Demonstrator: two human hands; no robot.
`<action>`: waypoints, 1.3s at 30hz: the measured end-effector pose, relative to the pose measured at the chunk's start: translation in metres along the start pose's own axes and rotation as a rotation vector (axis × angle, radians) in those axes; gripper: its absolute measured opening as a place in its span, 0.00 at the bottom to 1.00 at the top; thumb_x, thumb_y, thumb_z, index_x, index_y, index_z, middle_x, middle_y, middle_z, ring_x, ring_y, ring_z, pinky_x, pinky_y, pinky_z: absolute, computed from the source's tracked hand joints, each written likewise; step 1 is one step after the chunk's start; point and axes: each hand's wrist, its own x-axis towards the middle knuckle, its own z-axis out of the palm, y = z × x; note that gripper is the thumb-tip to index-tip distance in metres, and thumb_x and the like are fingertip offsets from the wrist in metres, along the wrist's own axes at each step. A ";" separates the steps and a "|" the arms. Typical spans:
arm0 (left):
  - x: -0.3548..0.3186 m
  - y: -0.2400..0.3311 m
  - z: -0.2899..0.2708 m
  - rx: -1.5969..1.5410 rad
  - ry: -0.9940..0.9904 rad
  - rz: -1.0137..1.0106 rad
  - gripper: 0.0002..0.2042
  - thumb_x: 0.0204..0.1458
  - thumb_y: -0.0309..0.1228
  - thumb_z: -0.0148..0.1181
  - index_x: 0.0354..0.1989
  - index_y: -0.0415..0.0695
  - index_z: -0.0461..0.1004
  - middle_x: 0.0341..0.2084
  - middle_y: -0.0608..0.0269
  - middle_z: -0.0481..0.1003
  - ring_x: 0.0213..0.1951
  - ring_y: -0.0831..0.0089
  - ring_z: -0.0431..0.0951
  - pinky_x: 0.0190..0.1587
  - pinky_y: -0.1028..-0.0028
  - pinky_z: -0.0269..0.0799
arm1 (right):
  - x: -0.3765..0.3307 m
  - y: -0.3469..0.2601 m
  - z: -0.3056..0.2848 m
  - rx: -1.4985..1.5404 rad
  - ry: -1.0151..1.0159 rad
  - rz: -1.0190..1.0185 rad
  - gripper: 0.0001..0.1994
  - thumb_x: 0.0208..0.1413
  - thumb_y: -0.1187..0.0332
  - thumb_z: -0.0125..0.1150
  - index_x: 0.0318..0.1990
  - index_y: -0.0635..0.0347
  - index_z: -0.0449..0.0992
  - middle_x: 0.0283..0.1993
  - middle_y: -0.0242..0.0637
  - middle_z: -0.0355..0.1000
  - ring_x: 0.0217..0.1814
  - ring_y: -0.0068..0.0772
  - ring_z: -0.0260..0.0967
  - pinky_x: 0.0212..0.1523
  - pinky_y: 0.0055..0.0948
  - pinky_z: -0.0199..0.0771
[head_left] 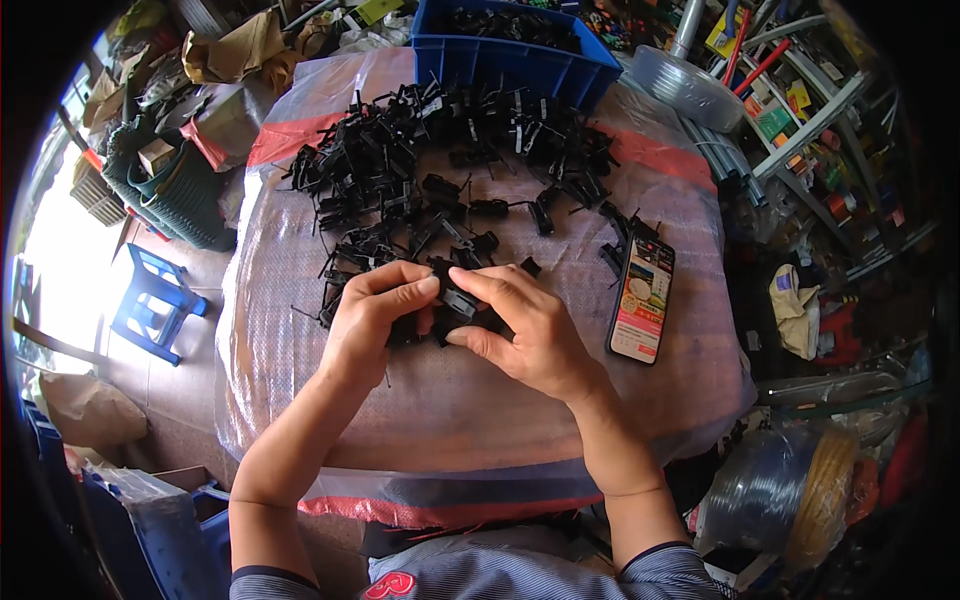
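Observation:
Both of my hands meet at the near side of a heap of small black plastic parts. Between them is one black plastic part with a greyish, shiny face. My left hand pinches its left end between thumb and fingers. From the other side, my right hand has its index finger on the top of the part and its thumb by the lower edge. The fingers hide much of the part, and its exact kind does not show. More black parts lie just beyond and under my hands.
A woven plastic sheet covers the table. At the back stands a blue crate holding more black parts. Right of my hands lies a phone with a lit screen. A blue stool stands left; cluttered racks fill the right.

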 end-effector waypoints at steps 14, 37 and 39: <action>-0.005 -0.016 0.017 0.353 0.031 0.141 0.08 0.49 0.27 0.59 0.34 0.36 0.71 0.23 0.69 0.71 0.26 0.84 0.66 0.29 0.82 0.63 | -0.014 0.011 0.027 -0.349 0.028 0.042 0.19 0.38 0.80 0.59 0.43 0.67 0.67 0.34 0.44 0.69 0.37 0.45 0.69 0.35 0.35 0.71; 0.327 0.159 0.090 0.256 0.254 0.518 0.21 0.43 0.43 0.58 0.44 0.44 0.71 0.43 0.60 0.71 0.44 0.66 0.70 0.47 0.65 0.63 | -0.015 0.041 -0.023 -0.286 -0.133 0.443 0.15 0.46 0.77 0.54 0.45 0.59 0.69 0.36 0.43 0.67 0.40 0.45 0.66 0.40 0.36 0.67; 0.265 0.119 0.111 0.318 -0.063 0.542 0.23 0.42 0.34 0.62 0.47 0.37 0.70 0.39 0.57 0.73 0.44 0.66 0.70 0.46 0.68 0.64 | -0.015 0.038 -0.046 -0.275 0.105 0.342 0.14 0.48 0.79 0.54 0.44 0.61 0.68 0.36 0.44 0.67 0.34 0.43 0.68 0.34 0.32 0.68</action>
